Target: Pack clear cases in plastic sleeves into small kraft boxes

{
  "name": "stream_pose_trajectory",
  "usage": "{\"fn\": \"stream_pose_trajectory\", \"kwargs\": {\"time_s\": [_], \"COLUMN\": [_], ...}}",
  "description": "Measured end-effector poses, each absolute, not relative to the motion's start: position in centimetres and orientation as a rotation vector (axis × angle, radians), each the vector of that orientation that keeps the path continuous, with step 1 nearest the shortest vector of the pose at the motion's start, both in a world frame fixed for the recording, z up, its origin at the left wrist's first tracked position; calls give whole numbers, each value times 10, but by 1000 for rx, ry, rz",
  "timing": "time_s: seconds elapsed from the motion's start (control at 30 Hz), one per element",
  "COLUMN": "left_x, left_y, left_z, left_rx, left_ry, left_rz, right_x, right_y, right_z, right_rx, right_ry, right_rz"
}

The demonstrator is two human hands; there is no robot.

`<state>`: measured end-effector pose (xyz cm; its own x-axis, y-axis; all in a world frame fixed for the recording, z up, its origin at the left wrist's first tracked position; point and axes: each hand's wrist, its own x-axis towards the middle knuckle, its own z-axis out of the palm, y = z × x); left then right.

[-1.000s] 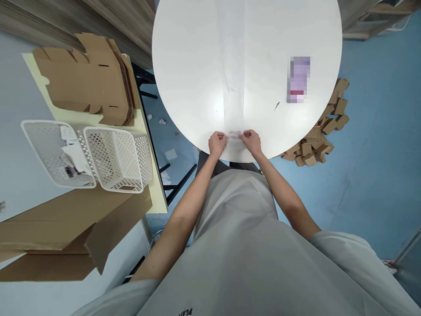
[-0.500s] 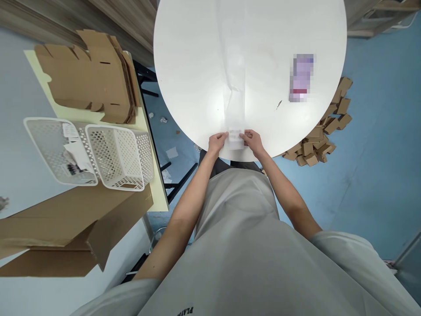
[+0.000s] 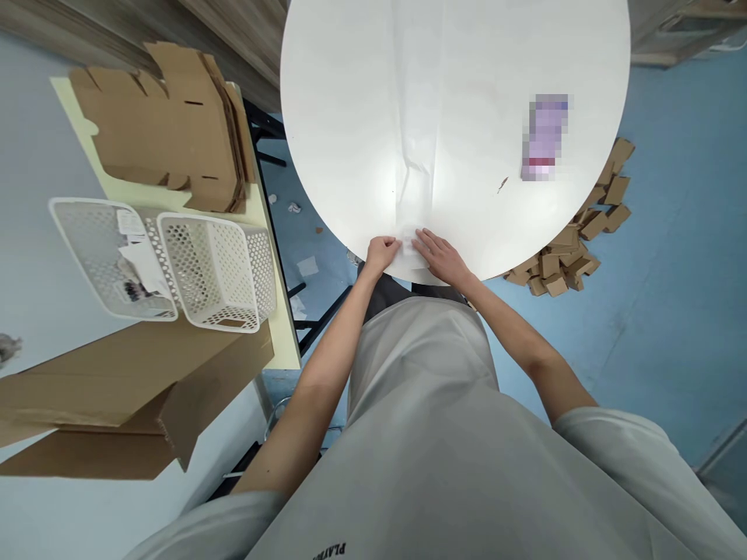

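Note:
A long, translucent whitish strip (image 3: pixel 415 198), perhaps plastic film, runs down the white round table (image 3: pixel 335 117) to its near edge. Creases show partway along it, and the near end looks doubled over. At that end's left edge, my left hand (image 3: pixel 382 255) is closed in a pinch on the strip. My right hand (image 3: pixel 443 258) lies with fingers stretched out, its fingertips pressing on the strip from the right side. What lies under those fingertips is hidden.
A pixelated purple item (image 3: pixel 545 140) lies on the table's right side. Flattened cardboard boxes (image 3: pixel 169 128) and white perforated baskets (image 3: pixel 219 272) occupy the side table at left. A large open carton (image 3: pixel 117 389) stands below them. Small brown boxes (image 3: pixel 563 253) are heaped on the floor at right.
My right hand has gone from pinching the strip's right edge to lying stretched out over its near end, further left. My left hand keeps its pinch. The whole view has shifted slightly.

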<state>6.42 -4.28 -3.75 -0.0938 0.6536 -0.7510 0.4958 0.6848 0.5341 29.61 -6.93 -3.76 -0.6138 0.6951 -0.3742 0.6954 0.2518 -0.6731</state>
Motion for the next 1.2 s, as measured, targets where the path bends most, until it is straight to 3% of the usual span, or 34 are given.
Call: {"fn": "stream_pose_trajectory", "kwargs": {"time_s": [0.13,0.27,0.47,0.63,0.93,1.1,1.2], "left_x": [69,70,56,53,77,85,82], "left_y": [-39,-32,-26,-25,-19,-14,-7], "left_z": [-28,-27,-37,-41,-40,-30,-31], "left_rx": [1383,1680,1463,1213,1025,1276,1590], "left_ry": [1778,1341,1378,1515,1862,1897,1566], "left_rz": [249,281,280,352,305,362,369], "right_x": [298,301,302,292,262,259,270], "right_y": [-69,-63,-47,-22,-4,-8,-11], "right_z": [-49,-47,-35,-41,-60,-53,-55], "right_rx": [1387,1351,1470,1862,2411,2048,1811], "right_ry": [2490,2508,2472,2273,2038,2336,2442], "right_rz": [-1343,-1320,-1439,-1499,-1224,-1212,-1244]}}
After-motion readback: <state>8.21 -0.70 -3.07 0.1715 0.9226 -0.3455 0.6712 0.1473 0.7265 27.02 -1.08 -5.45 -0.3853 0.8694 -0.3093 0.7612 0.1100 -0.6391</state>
